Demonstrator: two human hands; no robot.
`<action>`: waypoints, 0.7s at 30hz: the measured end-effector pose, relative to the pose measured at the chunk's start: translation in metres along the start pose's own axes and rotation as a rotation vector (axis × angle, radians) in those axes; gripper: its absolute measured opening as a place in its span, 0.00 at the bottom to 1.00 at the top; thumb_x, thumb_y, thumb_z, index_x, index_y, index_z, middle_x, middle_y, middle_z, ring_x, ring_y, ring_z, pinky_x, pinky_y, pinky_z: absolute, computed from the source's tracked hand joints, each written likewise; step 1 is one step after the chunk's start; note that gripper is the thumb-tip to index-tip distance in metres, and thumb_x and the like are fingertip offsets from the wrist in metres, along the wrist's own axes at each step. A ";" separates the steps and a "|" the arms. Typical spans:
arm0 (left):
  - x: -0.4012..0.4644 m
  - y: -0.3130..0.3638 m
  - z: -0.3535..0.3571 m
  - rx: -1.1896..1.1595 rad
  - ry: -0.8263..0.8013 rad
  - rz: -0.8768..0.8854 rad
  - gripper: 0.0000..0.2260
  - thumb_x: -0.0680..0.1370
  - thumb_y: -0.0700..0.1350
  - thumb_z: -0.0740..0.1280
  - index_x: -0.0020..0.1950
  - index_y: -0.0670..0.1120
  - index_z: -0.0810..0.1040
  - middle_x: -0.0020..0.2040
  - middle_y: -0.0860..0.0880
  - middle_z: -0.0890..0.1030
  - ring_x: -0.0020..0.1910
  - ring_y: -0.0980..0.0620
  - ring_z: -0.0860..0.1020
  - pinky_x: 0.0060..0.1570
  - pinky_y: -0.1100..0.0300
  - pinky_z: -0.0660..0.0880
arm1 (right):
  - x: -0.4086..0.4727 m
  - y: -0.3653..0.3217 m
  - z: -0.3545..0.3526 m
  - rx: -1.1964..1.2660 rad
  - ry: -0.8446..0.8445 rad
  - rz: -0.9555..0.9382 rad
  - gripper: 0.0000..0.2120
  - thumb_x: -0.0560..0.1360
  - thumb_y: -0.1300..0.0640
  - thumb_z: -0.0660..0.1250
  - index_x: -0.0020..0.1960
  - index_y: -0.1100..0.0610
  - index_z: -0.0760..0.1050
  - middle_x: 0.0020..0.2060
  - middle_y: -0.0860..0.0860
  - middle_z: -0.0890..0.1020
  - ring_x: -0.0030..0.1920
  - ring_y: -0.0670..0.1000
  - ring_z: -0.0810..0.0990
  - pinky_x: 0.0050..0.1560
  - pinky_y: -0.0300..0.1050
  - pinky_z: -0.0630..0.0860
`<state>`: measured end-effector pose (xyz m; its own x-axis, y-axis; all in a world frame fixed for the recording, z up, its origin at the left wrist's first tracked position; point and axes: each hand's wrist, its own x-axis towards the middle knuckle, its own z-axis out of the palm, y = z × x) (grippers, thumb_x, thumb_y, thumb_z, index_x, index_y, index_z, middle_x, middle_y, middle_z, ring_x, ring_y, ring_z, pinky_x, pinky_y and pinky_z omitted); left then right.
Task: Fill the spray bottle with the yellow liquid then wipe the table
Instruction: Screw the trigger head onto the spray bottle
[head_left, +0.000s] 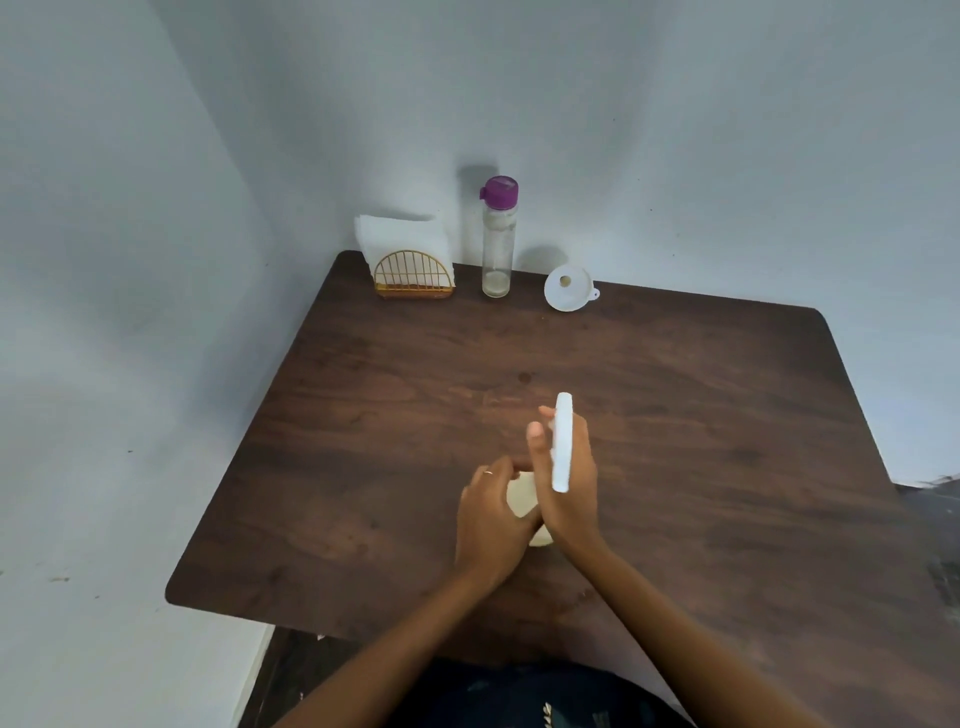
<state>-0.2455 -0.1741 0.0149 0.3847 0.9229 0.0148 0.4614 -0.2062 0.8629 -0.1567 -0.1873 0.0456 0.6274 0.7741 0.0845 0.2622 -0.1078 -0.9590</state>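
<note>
From the head camera, the left hand (491, 519) curls around the pale body of the spray bottle (522, 501), which stands at the middle of the dark wooden tabletop (727, 441). The right hand (566, 483) grips its white spray head (562, 441). At the far edge stand a napkin holder (413, 275), a purple-capped clear bottle (498, 239) and, right of it, a white funnel (569, 288).

- The left hand (491, 514) grips the spray bottle (522, 501) body; the right hand (566, 483) holds its white spray head (562, 441).
- Beyond the spray bottle stand a funnel (569, 289), a purple-capped bottle (497, 236) and a napkin holder (413, 275).
</note>
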 end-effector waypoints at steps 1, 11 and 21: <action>-0.002 -0.004 0.001 -0.009 -0.027 0.012 0.16 0.67 0.61 0.66 0.52 0.56 0.75 0.50 0.61 0.78 0.53 0.60 0.74 0.50 0.58 0.75 | 0.000 -0.002 -0.003 0.059 0.001 -0.011 0.03 0.76 0.49 0.62 0.50 0.43 0.71 0.44 0.43 0.78 0.48 0.44 0.79 0.48 0.32 0.73; -0.017 -0.002 -0.012 -0.559 -0.413 -0.543 0.28 0.68 0.54 0.76 0.63 0.60 0.66 0.57 0.59 0.74 0.55 0.58 0.74 0.51 0.59 0.77 | 0.027 -0.018 -0.018 0.232 -0.440 0.176 0.22 0.75 0.44 0.59 0.45 0.63 0.77 0.48 0.52 0.83 0.53 0.51 0.81 0.51 0.44 0.78; -0.042 0.007 -0.004 -0.771 -0.544 -0.862 0.22 0.70 0.59 0.72 0.60 0.57 0.69 0.58 0.53 0.77 0.55 0.52 0.77 0.43 0.54 0.80 | 0.030 0.003 0.010 -0.031 -0.535 0.378 0.23 0.75 0.37 0.58 0.40 0.56 0.77 0.36 0.55 0.80 0.38 0.52 0.81 0.45 0.44 0.79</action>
<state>-0.2615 -0.2126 0.0227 0.5545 0.3742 -0.7433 0.2126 0.7999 0.5613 -0.1451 -0.1582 0.0429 0.2311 0.8821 -0.4105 0.1211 -0.4448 -0.8874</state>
